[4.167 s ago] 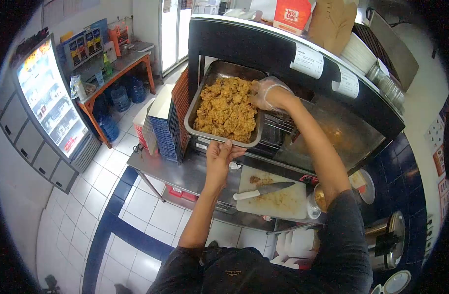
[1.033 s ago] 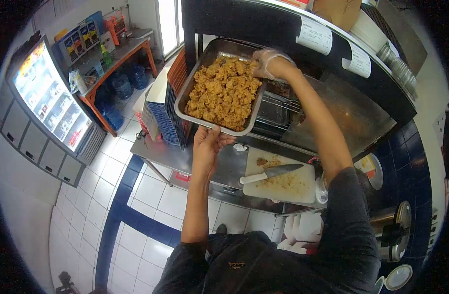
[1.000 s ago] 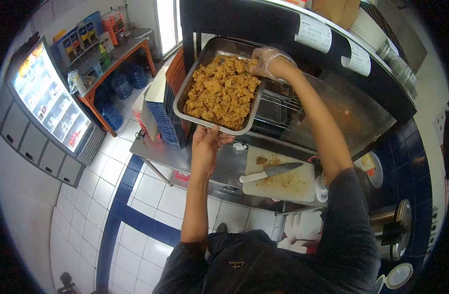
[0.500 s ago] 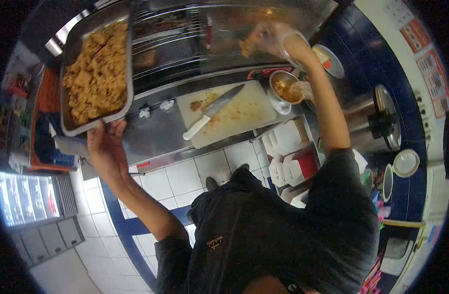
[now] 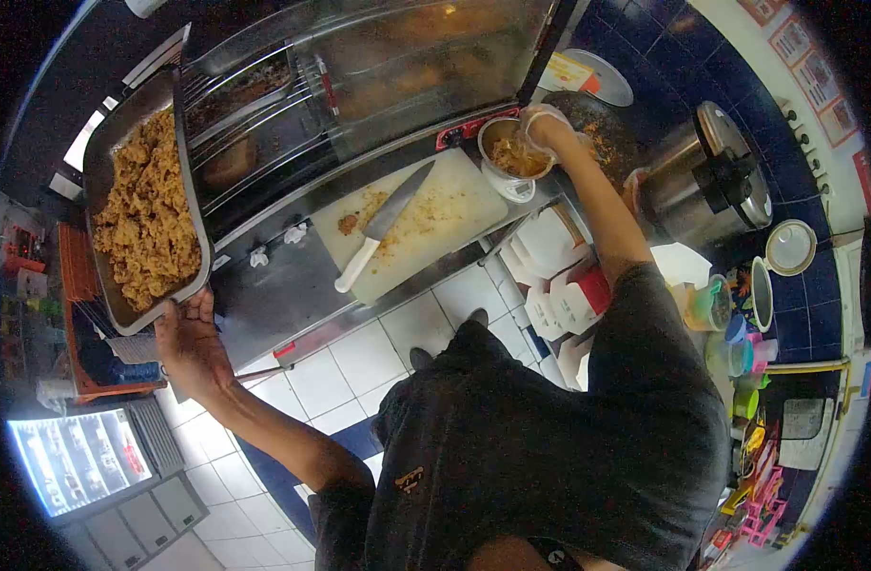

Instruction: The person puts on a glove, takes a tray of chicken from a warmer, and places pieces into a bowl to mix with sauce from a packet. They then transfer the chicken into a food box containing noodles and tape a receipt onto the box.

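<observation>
Metal tray (image 5: 195,211) of fried battered pieces (image 5: 148,214) well left of our gloved right grip (image 5: 547,131), long axis running away from us. Left grip (image 5: 190,350) nearer, clamped on its near side. Right grip at edge of metal bowl (image 5: 484,152); whether holding anything, we cannot tell. Knife (image 5: 388,224) between.

Metal tray (image 5: 204,233): deep, rectangular, held up at left end of bench (image 5: 269,309); breaded pieces (image 5: 145,214) heaped inside, golden-brown. Metal bowl (image 5: 498,127): round, on white base (image 5: 508,187) near bench's right end; brown food (image 5: 513,158) inside.
</observation>
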{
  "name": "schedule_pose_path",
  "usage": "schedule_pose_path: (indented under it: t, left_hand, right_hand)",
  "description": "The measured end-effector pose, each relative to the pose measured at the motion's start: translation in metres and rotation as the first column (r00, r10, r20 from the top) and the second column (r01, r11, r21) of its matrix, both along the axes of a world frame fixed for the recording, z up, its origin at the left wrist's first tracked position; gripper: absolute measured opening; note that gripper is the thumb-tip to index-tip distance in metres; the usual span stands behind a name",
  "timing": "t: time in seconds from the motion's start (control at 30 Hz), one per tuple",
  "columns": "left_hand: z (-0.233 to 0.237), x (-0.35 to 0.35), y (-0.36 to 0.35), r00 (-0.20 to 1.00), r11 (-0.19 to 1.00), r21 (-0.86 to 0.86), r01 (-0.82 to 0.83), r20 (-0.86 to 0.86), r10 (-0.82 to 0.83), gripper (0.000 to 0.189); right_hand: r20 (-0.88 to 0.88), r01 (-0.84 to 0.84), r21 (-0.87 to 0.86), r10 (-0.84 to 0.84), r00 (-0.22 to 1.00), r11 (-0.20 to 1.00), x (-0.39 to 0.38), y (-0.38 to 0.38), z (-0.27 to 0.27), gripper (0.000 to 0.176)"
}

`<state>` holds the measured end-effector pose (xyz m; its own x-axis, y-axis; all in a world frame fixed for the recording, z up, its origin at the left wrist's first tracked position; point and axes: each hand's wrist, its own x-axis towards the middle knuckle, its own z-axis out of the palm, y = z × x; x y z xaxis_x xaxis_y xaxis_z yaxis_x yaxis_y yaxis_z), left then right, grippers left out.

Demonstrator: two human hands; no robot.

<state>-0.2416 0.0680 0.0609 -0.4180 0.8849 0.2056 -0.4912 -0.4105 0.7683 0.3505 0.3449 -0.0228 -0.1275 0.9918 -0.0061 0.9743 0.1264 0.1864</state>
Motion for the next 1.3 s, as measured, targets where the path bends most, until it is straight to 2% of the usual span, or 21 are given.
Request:
schedule_pose_path:
  t: [0.1, 0.17, 0.33, 0.43, 0.47, 0.5, 0.53, 0.57, 0.6, 0.67, 0.8, 0.9, 0.93, 0.97, 1.0, 1.03, 1.07, 1.1, 1.13, 1.2, 1.3]
  left_hand:
    - [-0.001, 0.002, -0.001, 1.000, 1.000, 0.023, -0.020, -0.014, 0.020, 0.039]
    - [0.002, 0.006, 0.000, 0.999, 0.999, 0.021, -0.037, 0.001, 0.037, 0.040]
    - [-0.001, 0.003, -0.001, 0.999, 0.999, -0.008, -0.052, -0.007, 0.052, 0.040]
    - [0.002, 0.008, 0.002, 1.000, 0.999, 0.033, -0.029, 0.004, 0.029, 0.040]
    - [-0.002, 0.003, 0.001, 0.999, 0.999, 0.007, -0.050, -0.018, 0.051, 0.037]
    - [-0.002, 0.001, 0.000, 0.997, 0.997, -0.016, -0.072, -0.040, 0.071, 0.035]
    - [0.002, 0.004, 0.000, 0.999, 0.999, -0.013, -0.045, -0.012, 0.044, 0.035]
    - [0.000, 0.001, -0.001, 0.999, 1.000, 0.010, -0.027, -0.016, 0.028, 0.035]
    - [-0.008, -0.005, -0.001, 0.999, 0.999, -0.018, -0.044, 0.000, 0.044, 0.037]
    - [-0.014, -0.013, -0.001, 0.999, 0.998, -0.032, -0.051, 0.017, 0.051, 0.039]
    - [-0.016, -0.018, 0.001, 0.999, 0.998, -0.045, -0.037, -0.029, 0.036, 0.027]
    - [-0.016, -0.018, -0.005, 0.999, 0.996, -0.070, -0.052, 0.010, 0.053, 0.026]
    - [-0.013, -0.008, -0.007, 0.971, 0.960, -0.147, -0.239, -0.024, 0.239, 0.024]
    - [-0.013, -0.006, -0.007, 0.984, 0.982, -0.093, -0.164, -0.090, 0.156, 0.027]
    - [-0.013, -0.002, -0.010, 0.985, 0.983, -0.058, -0.172, 0.012, 0.173, 0.023]
    - [-0.020, -0.006, -0.011, 0.988, 0.989, -0.033, -0.146, -0.064, 0.144, 0.025]
    - [-0.014, 0.005, -0.013, 0.983, 0.982, -0.038, -0.183, 0.003, 0.184, 0.029]
    - [0.006, 0.023, -0.014, 0.983, 0.983, -0.009, -0.182, 0.036, 0.183, 0.029]
    - [0.010, 0.026, -0.009, 0.988, 0.988, -0.021, -0.154, 0.012, 0.155, 0.028]
    - [0.005, 0.024, -0.009, 0.992, 0.992, -0.002, -0.124, 0.037, 0.124, 0.028]
    - [0.005, 0.024, -0.005, 0.989, 0.990, 0.017, -0.138, 0.064, 0.136, 0.029]
  right_hand:
    - [-0.138, 0.001, 0.212, 0.029, 0.990, 0.977, -0.071, -0.036, 0.067, 0.030]
    - [-0.282, -0.173, 0.393, 0.298, 0.912, 0.903, -0.129, -0.048, 0.104, 0.033]
    - [-0.266, -0.569, 0.485, 0.732, 0.628, 0.664, -0.274, -0.072, 0.185, 0.033]
    - [-0.263, -0.700, 0.388, 0.800, 0.540, 0.600, -0.354, -0.102, 0.236, 0.029]
    - [-0.114, -0.766, 0.464, 0.887, 0.447, 0.445, -0.381, -0.101, 0.242, 0.023]
    - [0.067, -0.852, 0.270, 0.873, 0.482, 0.449, -0.395, -0.119, 0.266, 0.018]
    - [0.005, -0.798, 0.314, 0.839, 0.543, 0.515, -0.411, -0.131, 0.274, 0.013]
    - [0.047, -0.587, 0.160, 0.588, 0.807, 0.793, -0.454, -0.151, 0.289, 0.016]
    - [0.022, -0.819, 0.239, 0.840, 0.542, 0.522, -0.454, -0.119, 0.278, 0.019]
    - [-0.130, -0.688, 0.314, 0.747, 0.652, 0.654, -0.506, -0.089, 0.252, 0.032]
    - [-0.165, -0.682, 0.343, 0.756, 0.633, 0.646, -0.508, -0.083, 0.244, 0.032]
    - [-0.202, -0.584, 0.567, 0.785, 0.586, 0.581, -0.504, -0.080, 0.223, 0.020]
    - [-0.292, -0.501, 0.691, 0.835, 0.466, 0.521, -0.518, -0.056, 0.206, 0.014]
    - [-0.176, -0.575, 0.690, 0.872, 0.457, 0.440, -0.494, -0.063, 0.224, 0.011]
    - [-0.130, -0.561, 0.755, 0.916, 0.378, 0.339, -0.489, -0.053, 0.219, 0.011]
    - [-0.474, -0.608, 0.480, 0.770, 0.427, 0.633, -0.466, -0.072, 0.248, 0.011]
    - [-0.243, -0.638, 0.569, 0.847, 0.473, 0.519, -0.490, -0.034, 0.230, 0.013]
    - [-0.221, -0.607, 0.593, 0.832, 0.509, 0.529, -0.481, -0.035, 0.236, 0.016]
    - [-0.107, -0.551, 0.754, 0.895, 0.433, 0.357, -0.475, -0.030, 0.230, 0.018]
    - [-0.110, -0.705, 0.483, 0.835, 0.539, 0.519, -0.470, -0.036, 0.258, 0.027]
    - [-0.170, -0.701, 0.393, 0.796, 0.580, 0.595, -0.482, -0.032, 0.267, 0.029]
